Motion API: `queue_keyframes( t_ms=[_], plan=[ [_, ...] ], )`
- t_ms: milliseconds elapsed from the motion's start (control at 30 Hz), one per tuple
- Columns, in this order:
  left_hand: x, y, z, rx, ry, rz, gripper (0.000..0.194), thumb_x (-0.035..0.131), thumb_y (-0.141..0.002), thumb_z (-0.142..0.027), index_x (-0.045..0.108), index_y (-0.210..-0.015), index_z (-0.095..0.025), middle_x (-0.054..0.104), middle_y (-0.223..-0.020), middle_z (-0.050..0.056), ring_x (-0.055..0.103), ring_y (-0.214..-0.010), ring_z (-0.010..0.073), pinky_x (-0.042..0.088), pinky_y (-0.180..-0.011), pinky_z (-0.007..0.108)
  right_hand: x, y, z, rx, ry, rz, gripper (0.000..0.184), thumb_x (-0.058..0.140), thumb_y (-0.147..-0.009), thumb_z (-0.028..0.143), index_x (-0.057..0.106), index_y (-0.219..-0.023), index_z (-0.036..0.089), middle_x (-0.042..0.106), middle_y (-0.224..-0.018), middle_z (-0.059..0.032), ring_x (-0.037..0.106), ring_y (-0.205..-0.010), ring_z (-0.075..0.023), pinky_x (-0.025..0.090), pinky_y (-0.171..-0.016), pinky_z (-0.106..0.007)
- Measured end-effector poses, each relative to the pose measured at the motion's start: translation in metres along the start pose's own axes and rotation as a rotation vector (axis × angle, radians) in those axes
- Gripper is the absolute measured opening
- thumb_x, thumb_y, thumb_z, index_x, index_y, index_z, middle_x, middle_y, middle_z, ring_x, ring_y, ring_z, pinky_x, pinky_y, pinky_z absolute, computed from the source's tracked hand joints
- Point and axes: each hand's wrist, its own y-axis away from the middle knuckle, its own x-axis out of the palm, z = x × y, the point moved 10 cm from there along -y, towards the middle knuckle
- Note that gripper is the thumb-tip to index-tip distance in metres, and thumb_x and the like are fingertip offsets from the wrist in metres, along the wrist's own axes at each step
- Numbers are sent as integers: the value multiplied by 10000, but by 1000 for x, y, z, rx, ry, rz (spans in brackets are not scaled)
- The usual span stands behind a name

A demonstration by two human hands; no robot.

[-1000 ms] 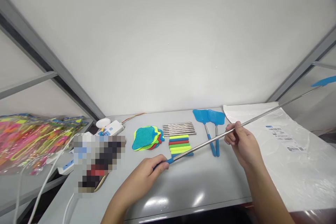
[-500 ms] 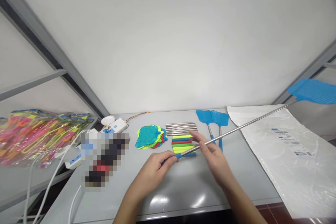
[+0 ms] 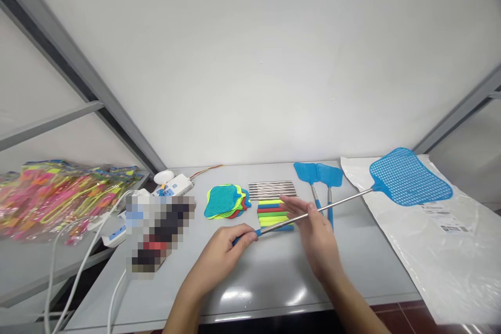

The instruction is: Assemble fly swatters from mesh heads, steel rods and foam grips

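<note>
My left hand [image 3: 225, 250] is closed around the blue grip of a telescopic fly swatter. Its steel rod [image 3: 336, 203] runs up to the right and ends in a blue mesh head [image 3: 409, 177] above the plastic bag. My right hand [image 3: 317, 237] lies under the rod near the grip, fingers stretched out towards the coloured foam grips [image 3: 272, 214], with the rod resting across it. Behind those grips lie several steel rods [image 3: 271, 190]. A pile of mesh swatter heads [image 3: 225, 202] sits to their left. Two finished blue swatters [image 3: 319, 180] lie to the right.
A clear plastic bag with labels [image 3: 422, 240] covers the table's right end. A white power strip [image 3: 174, 186] and cables lie at the left, beside a blurred-out object. Packs of coloured swatters [image 3: 55, 193] are piled on the neighbouring table. The grey table's front edge [image 3: 250, 313] is near me.
The swatter's rod has become much shorter, bringing the blue head in from the far right. My right hand slid down the rod towards the grip and its fingers opened.
</note>
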Motion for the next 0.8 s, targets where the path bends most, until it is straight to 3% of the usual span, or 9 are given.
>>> queue_keyframes(
  t_ms=[67,133,267,333,433,500,600,700,800],
  plan=[
    [-3,2,0,-6,-5,2,343,439,-959,-447,675,-882,-211,675,-838,-7,576,-811,168,401,-744,232,1,2,-4,44,44,45,408,457,-949,498,677,-1183,247,617,-1310,-72,556,-1204,-253,351,-1069,-432],
    [-8,8,4,-15,-12,12,339,442,-957,-443,682,-885,-214,684,-855,-8,584,-824,169,404,-757,232,-20,-8,3,72,-24,15,419,515,-912,523,674,-1186,248,645,-1263,-65,582,-1165,-250,391,-1031,-410],
    [-20,18,19,-49,-15,11,334,455,-949,-446,687,-885,-215,697,-889,-1,599,-862,181,413,-788,236,-88,-34,29,43,-320,-289,390,485,-918,526,721,-1000,226,726,-980,-30,646,-1029,-202,472,-921,-352],
    [-19,18,22,-59,-9,-2,341,454,-946,-453,687,-886,-211,696,-891,5,599,-868,187,414,-791,242,-97,-36,35,-5,-340,-382,371,478,-928,503,718,-970,222,730,-960,-25,646,-1036,-191,456,-950,-352],
    [-8,12,12,-40,8,-31,362,439,-947,-458,675,-856,-199,682,-841,10,589,-822,185,414,-759,246,-66,-26,28,-76,-261,-353,381,485,-923,521,700,-1036,227,720,-1096,-49,606,-1144,-214,397,-1028,-397],
    [3,7,1,-20,26,-51,373,423,-952,-457,665,-841,-195,663,-794,6,573,-770,176,406,-723,246,-23,-16,10,-15,-198,-199,363,528,-912,496,685,-1091,221,695,-1177,-74,591,-1173,-242,382,-1043,-439],
    [13,3,-10,-21,66,-69,372,413,-957,-452,664,-853,-197,649,-773,1,554,-734,168,395,-697,243,12,-4,1,-19,-137,-85,389,515,-915,507,680,-1123,222,664,-1237,-93,591,-1174,-270,394,-1035,-469],
    [9,7,-4,-50,90,-76,374,412,-956,-455,680,-890,-203,654,-797,7,545,-737,174,391,-693,246,9,-10,6,12,-87,-22,404,568,-880,516,679,-1137,226,651,-1259,-87,567,-1204,-273,427,-1020,-451],
    [-4,13,7,-72,80,-97,365,425,-951,-463,682,-904,-209,636,-790,5,527,-735,174,381,-689,246,-27,-23,18,7,-164,-170,391,622,-841,523,695,-1069,215,687,-1183,-79,576,-1187,-269,477,-974,-439]
  ],
)
